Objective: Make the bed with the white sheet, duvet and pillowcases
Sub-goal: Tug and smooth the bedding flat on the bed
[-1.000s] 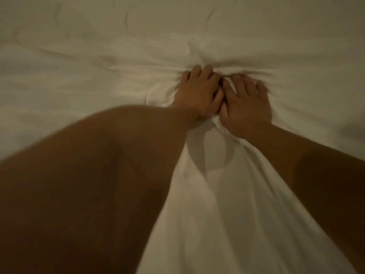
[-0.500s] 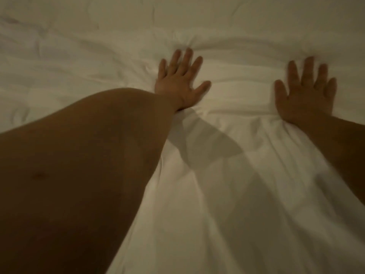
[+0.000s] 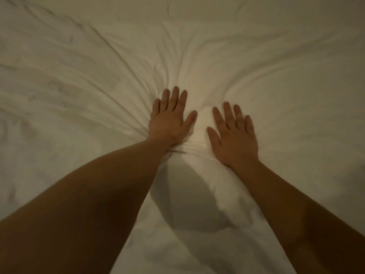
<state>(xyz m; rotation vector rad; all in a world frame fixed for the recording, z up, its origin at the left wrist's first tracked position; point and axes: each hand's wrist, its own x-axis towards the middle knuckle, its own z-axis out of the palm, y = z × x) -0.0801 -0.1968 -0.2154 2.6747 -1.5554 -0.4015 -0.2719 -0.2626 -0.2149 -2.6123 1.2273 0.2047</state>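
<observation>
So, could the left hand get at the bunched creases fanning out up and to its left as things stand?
Probably yes. The left hand lies flat and open on the white bedding, holding nothing, and the creases begin right at its fingers with nothing lying between. The right hand is off to the other side.

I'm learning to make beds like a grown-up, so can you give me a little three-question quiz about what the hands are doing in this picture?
1. True or false: the left hand lies flat on the white bedding with fingers spread.
2. What is the right hand doing? A) pinching up a fold B) resting open, palm down C) holding a pillow
3. Fill in: the creases in the bedding fan out from near the ______.

Key:
1. True.
2. B.
3. Hands; the creases bunch around them and spread away up the bed.
</observation>
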